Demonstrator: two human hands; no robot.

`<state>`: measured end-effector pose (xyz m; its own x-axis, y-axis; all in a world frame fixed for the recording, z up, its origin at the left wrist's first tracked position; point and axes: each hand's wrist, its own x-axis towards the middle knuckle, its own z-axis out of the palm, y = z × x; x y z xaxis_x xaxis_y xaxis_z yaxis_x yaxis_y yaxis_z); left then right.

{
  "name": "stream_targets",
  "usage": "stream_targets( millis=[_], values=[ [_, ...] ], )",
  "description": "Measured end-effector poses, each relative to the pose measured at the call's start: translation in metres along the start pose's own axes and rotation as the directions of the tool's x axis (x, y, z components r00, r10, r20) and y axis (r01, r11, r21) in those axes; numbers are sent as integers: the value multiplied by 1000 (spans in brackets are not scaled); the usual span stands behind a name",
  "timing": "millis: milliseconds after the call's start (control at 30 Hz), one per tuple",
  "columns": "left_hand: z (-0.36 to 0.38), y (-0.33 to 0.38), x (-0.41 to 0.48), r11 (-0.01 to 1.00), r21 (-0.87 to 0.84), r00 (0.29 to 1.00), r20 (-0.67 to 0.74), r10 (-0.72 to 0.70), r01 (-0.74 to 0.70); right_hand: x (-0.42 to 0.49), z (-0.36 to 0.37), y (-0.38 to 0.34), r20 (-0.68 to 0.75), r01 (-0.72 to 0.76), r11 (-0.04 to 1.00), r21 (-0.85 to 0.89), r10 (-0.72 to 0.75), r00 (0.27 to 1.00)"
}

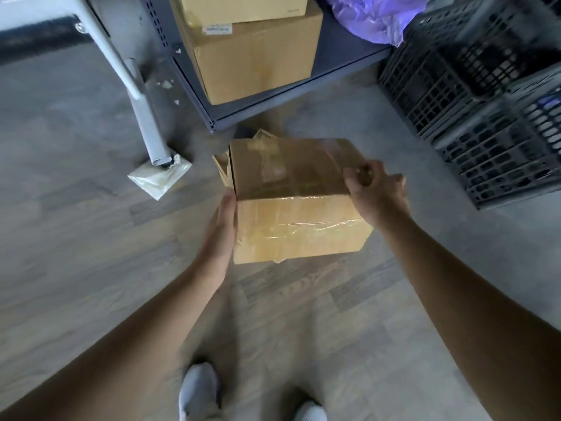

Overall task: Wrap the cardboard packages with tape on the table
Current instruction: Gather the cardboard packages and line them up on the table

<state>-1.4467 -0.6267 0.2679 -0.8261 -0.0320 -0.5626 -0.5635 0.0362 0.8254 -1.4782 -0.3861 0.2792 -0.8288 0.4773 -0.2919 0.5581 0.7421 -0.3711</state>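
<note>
The taped cardboard box (291, 205) is held low over the wooden floor (91, 238). The left grip (223, 232) presses flat, fingers straight, against its left side. The right grip (375, 185) curls over its top right edge. A shelf (343, 56) stands behind.

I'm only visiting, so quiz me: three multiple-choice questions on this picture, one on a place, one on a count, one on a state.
1. Where is the taped box? A) between the two hands, before the shelf B) inside a drawer C) on the shelf
2. How many cardboard boxes sit stacked on the shelf? A) none B) two C) five
3. How does the left hand lie? A) in a fist B) flat against the box's left side C) round a tape roll
Answers: 1 A, left hand and right hand flank it; 2 B, an upper box on a lower box; 3 B, its fingers lie straight.
</note>
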Motion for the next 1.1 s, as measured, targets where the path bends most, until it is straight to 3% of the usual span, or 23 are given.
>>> stream_targets(
  millis=[100, 200, 267, 400, 600, 800, 867, 967, 1100],
  values=[
    [-35, 37, -38, 983, 162, 996, 2, 84, -83, -23, -33, -34, 87, 8, 1000, -10, -7, 996],
    [-70, 74, -76, 934, 342, 977, -142, 157, -100, -58, -66, -71, 238, 175, 983, 55, -183, 954],
    [-95, 102, -103, 944, 322, 956, -248, 159, -74, -88, -91, -98, 304, 292, 948, 126, -317, 898],
    [-145, 153, -163, 955, 286, 922, -343, 180, -80, -145, -133, -153, 376, 492, 865, 98, -489, 787],
    [-222, 219, -245, 947, 288, 841, -470, 268, -141, -219, -184, -243, 460, 634, 772, 46, -579, 673],
    [-295, 277, -307, 910, 318, 755, -518, 402, -267, -275, -228, -336, 478, 444, 810, 383, -585, 655],
    [-321, 296, -321, 907, 299, 761, -501, 412, -295, -292, -243, -369, 492, 400, 797, 452, -597, 634],
    [-348, 338, -345, 893, 158, 770, -457, 445, -422, -310, -262, -411, 437, 408, 775, 483, -617, 655],
    [-400, 368, -350, 889, -7, 745, -550, 379, -457, -323, -264, -459, 357, 386, 761, 521, -606, 711]
  ],
)
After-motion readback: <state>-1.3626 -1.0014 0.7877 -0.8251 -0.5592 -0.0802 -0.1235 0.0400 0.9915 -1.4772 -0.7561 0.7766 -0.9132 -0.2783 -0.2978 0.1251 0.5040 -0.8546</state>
